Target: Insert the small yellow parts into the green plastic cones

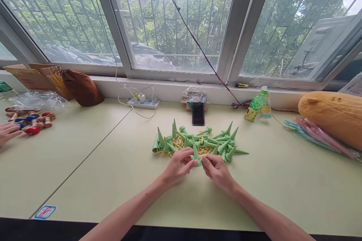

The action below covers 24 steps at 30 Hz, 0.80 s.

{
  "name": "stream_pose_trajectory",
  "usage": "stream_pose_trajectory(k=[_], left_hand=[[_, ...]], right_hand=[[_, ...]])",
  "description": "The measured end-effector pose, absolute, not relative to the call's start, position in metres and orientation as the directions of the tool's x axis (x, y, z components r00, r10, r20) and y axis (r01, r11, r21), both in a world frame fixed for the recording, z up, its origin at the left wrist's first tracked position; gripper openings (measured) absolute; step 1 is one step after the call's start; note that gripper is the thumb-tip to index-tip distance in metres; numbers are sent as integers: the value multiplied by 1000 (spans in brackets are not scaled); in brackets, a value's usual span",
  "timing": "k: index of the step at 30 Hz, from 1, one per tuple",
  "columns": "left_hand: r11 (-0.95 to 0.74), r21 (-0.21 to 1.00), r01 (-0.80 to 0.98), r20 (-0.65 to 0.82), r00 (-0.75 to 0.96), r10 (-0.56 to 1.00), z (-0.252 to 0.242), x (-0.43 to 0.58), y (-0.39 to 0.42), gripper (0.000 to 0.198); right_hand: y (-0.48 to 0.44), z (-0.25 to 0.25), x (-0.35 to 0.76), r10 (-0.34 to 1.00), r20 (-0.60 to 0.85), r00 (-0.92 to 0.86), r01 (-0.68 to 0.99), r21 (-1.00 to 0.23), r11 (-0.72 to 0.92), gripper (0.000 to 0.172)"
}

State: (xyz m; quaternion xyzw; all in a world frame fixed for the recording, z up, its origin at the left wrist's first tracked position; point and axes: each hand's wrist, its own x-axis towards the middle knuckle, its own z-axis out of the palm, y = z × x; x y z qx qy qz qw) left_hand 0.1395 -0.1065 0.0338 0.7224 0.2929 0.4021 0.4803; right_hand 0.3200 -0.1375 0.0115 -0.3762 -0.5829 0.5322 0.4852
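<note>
In front of me on the table, my left hand (181, 165) is closed round a green plastic cone spike (195, 148), its point facing up. My right hand (217, 167) pinches a small pale-yellow plastic peg (203, 156) beside the spike's lower end. Whether the peg touches the spike I cannot tell. Just beyond both hands lies a heap of green cone spikes (223, 138), some upright and some on their sides. Small yellow pegs (178, 142) are scattered among them.
At far left, another person's hand (8, 132) is near wooden toys (32, 120). A brown pouch (82, 87), power strip (143, 103) and dark pixelated rectangle (198, 114) are at the back. A green bottle (256, 104) and plush toy (330, 115) stand right.
</note>
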Motion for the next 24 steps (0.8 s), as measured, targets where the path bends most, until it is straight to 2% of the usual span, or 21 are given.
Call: stream_pose_trajectory(k=[10, 19, 21, 24], left_hand=[[-642, 752, 148, 523, 458, 719, 22, 137, -105, 18], [-838, 497, 225, 725, 423, 543, 7, 137, -102, 30], [-838, 491, 239, 725, 421, 545, 8, 138, -102, 28], [-774, 571, 273, 659, 411, 630, 14, 141, -104, 22]], right_hand=[[-138, 18, 323, 949, 202, -241, 11, -977, 211, 47], [-138, 17, 318, 961, 83, -265, -152, -987, 43, 50], [-138, 19, 317, 962, 69, -264, -172, -985, 24, 50], [-138, 20, 315, 968, 73, -238, -196, -980, 25, 50]])
